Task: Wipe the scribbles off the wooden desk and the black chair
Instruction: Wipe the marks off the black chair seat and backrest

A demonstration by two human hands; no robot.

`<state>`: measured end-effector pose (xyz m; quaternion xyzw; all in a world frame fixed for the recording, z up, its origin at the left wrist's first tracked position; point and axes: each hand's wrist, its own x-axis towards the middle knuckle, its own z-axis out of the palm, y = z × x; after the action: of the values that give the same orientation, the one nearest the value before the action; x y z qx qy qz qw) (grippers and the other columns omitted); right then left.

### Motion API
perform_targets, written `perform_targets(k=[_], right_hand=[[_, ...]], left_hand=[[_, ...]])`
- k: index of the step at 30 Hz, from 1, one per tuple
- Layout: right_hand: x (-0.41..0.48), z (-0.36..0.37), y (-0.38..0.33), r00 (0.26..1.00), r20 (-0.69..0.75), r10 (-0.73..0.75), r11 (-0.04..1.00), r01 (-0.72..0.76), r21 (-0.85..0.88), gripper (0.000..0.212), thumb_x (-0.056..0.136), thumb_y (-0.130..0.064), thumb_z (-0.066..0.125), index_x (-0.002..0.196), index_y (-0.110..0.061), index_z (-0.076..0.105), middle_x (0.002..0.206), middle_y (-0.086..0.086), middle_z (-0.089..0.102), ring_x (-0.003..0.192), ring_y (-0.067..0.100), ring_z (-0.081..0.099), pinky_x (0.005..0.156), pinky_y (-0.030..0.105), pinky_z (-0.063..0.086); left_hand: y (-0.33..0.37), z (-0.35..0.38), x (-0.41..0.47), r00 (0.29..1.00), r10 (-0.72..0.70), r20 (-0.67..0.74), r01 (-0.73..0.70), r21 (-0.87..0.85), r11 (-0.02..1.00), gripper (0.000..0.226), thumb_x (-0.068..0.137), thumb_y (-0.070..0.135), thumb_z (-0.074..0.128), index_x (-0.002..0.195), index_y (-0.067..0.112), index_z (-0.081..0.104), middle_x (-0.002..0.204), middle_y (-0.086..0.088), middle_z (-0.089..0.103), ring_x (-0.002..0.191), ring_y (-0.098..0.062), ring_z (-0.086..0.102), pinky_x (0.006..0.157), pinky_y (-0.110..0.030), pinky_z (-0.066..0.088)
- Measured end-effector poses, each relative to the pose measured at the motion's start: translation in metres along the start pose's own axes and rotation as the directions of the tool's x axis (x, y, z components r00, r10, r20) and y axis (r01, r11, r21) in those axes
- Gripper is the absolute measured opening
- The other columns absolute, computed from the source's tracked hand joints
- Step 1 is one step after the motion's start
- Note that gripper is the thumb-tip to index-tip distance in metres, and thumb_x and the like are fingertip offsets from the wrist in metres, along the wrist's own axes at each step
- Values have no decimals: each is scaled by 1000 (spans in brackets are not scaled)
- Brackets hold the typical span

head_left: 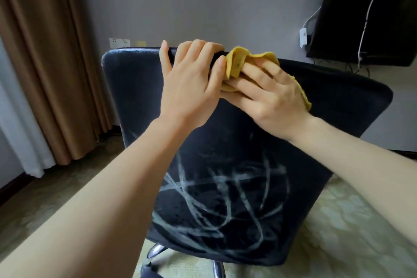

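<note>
A view from the person's head looks down at a black chair [237, 119] with a padded back and seat, standing on a pale patterned carpet [352, 221]. The left hand [189, 88] is curled over the top edge of the chair back, gripping it to hold the chair steady. Just beside it, the right hand [270, 95] lies flat with its fingers spread, pressing a crumpled yellow cloth [239, 63] against the upper part of the chair back; it pins the cloth rather than closing around it. Lower down, the seat is covered in looping white scribbles [225, 201], thick and overlapping, with a few faint streaks reaching up the lower chair back. The wooden desk is not in view. The chair appears to be the step in hand, with wiping at the top of the back. The next move likely calls for bringing the cloth down to the seat and rubbing firmly while the other hand braces the chair, which sits on a metal swivel base [216, 268].
</note>
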<state>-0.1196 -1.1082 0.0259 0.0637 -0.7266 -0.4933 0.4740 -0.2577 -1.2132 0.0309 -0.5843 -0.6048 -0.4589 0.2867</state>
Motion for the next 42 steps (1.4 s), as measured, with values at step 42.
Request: perform_targets(k=[42], right_hand=[[-46,6,-30,978,189,-84,993,67,97,25,94,-14,58,116,-20,69,124,0,64,120,22,50,99,37,41]], left_hand=[[-23,-10,-7,975,165,147,-206,335,919,62,91,54,39,147,33,26,131,-7,45,129,-24,34,110,-64,2]])
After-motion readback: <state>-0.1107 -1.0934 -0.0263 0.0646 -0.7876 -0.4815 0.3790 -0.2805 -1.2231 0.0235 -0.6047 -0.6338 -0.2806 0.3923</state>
